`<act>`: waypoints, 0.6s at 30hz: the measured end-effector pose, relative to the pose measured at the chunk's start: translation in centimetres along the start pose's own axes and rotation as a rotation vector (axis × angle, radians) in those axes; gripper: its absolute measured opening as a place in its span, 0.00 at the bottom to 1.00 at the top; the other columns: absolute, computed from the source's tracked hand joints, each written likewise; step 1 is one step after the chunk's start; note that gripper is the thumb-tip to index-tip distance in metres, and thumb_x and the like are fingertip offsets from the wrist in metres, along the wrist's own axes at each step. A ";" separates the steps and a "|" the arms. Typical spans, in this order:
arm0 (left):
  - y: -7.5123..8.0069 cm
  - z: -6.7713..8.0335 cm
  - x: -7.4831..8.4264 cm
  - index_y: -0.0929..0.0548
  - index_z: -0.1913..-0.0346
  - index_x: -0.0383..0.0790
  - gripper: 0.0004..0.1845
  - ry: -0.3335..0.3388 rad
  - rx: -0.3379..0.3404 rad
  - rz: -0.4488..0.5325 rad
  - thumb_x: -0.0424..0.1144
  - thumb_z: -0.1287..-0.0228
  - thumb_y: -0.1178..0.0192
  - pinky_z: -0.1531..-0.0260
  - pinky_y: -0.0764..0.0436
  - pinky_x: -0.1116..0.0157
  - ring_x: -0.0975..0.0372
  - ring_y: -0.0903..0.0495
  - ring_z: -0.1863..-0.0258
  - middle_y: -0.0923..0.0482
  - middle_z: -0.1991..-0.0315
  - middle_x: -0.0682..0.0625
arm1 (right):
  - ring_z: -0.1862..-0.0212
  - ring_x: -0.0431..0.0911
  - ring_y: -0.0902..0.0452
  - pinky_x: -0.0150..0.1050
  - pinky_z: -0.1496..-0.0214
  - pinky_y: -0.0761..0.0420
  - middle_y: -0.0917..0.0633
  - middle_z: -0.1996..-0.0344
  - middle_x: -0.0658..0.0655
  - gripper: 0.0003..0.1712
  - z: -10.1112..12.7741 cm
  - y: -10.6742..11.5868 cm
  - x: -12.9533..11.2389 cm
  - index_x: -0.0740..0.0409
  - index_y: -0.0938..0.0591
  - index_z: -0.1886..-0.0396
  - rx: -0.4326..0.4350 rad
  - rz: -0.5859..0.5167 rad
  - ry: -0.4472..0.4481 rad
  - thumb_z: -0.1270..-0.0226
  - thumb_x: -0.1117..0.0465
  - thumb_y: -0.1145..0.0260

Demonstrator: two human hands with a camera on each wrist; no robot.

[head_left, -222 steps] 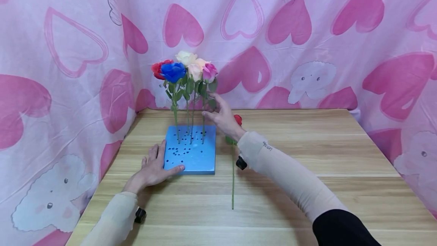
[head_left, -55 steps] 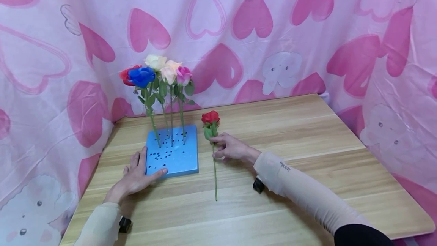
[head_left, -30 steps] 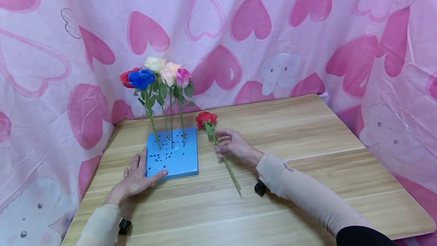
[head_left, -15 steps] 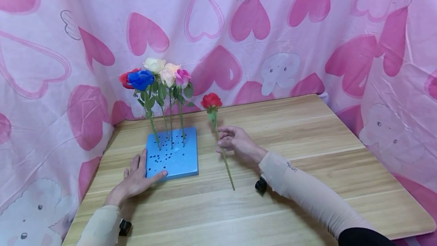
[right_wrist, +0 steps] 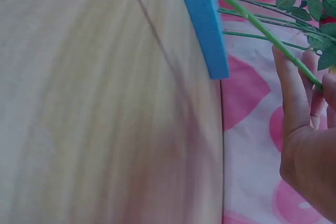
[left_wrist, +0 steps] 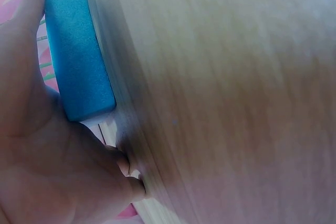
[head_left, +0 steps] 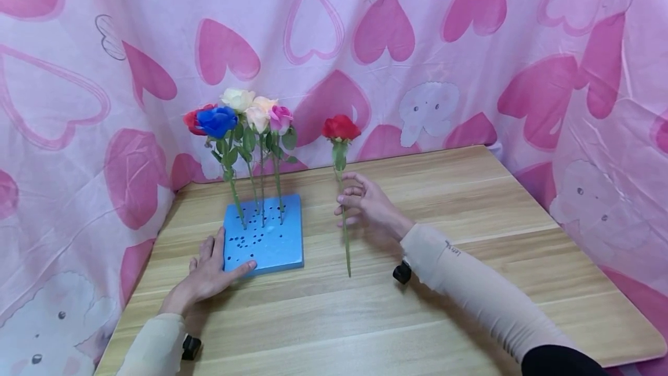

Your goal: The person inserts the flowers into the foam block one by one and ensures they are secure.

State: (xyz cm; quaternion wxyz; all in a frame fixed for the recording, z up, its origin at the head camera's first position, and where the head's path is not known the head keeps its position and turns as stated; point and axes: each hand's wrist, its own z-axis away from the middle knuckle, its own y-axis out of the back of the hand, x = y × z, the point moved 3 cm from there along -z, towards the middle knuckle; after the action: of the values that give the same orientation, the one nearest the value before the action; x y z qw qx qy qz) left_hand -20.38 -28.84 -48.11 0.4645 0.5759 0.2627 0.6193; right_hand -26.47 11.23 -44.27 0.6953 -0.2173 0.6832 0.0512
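My right hand (head_left: 373,208) pinches the green stem of a red rose (head_left: 341,127), which stands nearly upright, bloom at the top. In the right wrist view the stem (right_wrist: 257,22) runs slantwise from the fingertips, its shadow lying apart on the wood. A blue foam block (head_left: 282,251) dotted with holes lies to the left. My left hand (head_left: 206,274) rests against its near left corner, fingers straight along the side and thumb at the front edge. The left wrist view shows the palm by the block's end (left_wrist: 79,51).
Several roses stand in the block's rear half, among them a blue rose (head_left: 216,122), a white rose (head_left: 237,99) and a purple-pink rose (head_left: 280,119). The wooden table (head_left: 469,202) meets a pink heart-print cloth (head_left: 443,16) behind and at the sides.
The right hand left the standing flowers and gripped the red rose lying on the table. It lifted the rose and turned it more upright. The left hand stayed at the block.
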 end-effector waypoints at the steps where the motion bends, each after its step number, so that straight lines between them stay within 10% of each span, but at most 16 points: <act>1: 0.0 0.0 0.0 0.72 0.17 0.37 0.68 0.001 0.001 0.000 0.73 0.36 0.40 0.33 0.66 0.23 0.28 0.69 0.22 0.70 0.20 0.23 | 0.56 0.60 0.12 0.70 0.54 0.17 0.21 0.56 0.63 0.32 -0.1 0.0 -0.3 0.54 0.34 0.27 -0.001 -0.007 0.009 0.26 0.68 0.33; 18: 0.0 0.1 -0.1 0.72 0.17 0.38 0.68 0.006 0.006 0.001 0.75 0.37 0.41 0.32 0.66 0.23 0.29 0.68 0.22 0.70 0.20 0.24 | 0.52 0.65 0.14 0.66 0.62 0.14 0.21 0.56 0.69 0.26 -1.6 -1.2 -5.3 0.52 0.28 0.35 -0.002 0.083 0.182 0.27 0.72 0.34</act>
State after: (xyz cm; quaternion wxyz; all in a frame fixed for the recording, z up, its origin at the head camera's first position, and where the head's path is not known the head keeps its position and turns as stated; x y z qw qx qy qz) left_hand -20.26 -28.91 -48.14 0.4618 0.5758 0.2657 0.6202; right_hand -27.82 10.71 -38.77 0.6274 -0.1932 0.7518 0.0611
